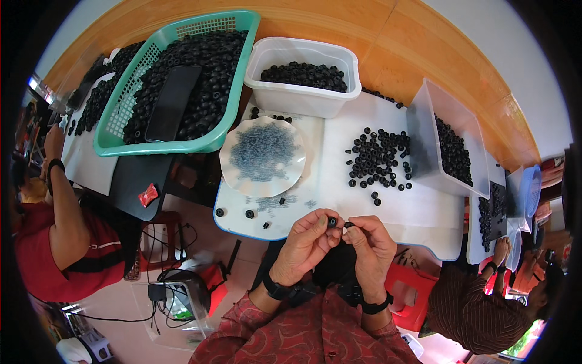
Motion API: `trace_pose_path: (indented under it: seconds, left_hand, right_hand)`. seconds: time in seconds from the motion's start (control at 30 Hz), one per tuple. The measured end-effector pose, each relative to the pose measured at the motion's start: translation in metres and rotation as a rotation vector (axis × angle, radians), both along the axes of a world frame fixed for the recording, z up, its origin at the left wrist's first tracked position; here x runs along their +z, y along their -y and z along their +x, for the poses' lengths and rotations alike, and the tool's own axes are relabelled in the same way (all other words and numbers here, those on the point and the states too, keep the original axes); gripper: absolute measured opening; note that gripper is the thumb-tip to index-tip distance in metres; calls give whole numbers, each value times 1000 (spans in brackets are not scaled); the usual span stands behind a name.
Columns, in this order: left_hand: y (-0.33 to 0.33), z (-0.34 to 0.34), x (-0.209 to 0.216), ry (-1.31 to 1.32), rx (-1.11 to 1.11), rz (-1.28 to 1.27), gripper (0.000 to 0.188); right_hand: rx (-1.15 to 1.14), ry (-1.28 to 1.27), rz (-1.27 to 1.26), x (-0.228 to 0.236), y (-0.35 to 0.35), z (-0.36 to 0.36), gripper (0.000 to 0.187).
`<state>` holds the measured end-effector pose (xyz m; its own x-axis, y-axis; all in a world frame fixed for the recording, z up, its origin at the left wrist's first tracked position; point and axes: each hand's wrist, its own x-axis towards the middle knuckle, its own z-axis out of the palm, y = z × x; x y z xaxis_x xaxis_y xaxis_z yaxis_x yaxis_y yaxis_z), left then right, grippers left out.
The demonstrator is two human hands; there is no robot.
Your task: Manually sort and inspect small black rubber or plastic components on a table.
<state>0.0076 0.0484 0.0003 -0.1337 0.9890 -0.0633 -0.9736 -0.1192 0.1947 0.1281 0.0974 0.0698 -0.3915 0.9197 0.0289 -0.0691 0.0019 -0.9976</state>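
From my remote seat I watch both hands meet near the lower centre of the frame, just over the near edge of the white worktable [327, 185]. The left hand [301, 246] is narrowed around one black piece [331, 222], thumb against fingers, with a holed end showing. The right hand [372, 250] is pinched too, on a small dark part [348, 225] largely hidden by the fingertips; I cannot tell its exact shape, nor whether it touches the black piece.

I judge the step in hand to be close fingertip work, perhaps fitting one part to the other. From here I would say the next move calls for a steady left pinch, the hole facing the right fingertips, and a small, straight motion.

Mid-frame, left of centre, a pale scalloped plate [228, 167] bears many tiny greyish bits [264, 151]. Right of centre lies a loose scatter of black pieces [379, 156], beside a translucent box [422, 130] holding more.
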Motion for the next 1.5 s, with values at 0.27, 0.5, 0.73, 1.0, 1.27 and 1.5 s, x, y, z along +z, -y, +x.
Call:
trace_pose_path:
  seconds: [0.27,0.5,0.73,1.0,1.27,1.5]
  left_hand:
    - [4,-2,-1,-56,44,15,21]
    - [10,-2,4,-58,92,5,21]
    - [16,-4,11,-90,106,4,21]
    - [24,1,20,-208,140,-20,20]
    - [31,6,26,-266,152,-13,20]
    - [35,12,28,-248,149,-13,20]
  right_hand:
    - [-3,106,240,-3,3,-6,12]
    - [-51,235,435,-4,11,-10,12]
    - [-44,212,395,0,16,-10,14]
    - [-45,195,431,5,22,-4,14]
    - [2,39,293,6,28,2,16]
    - [-1,65,356,11,32,7,12]
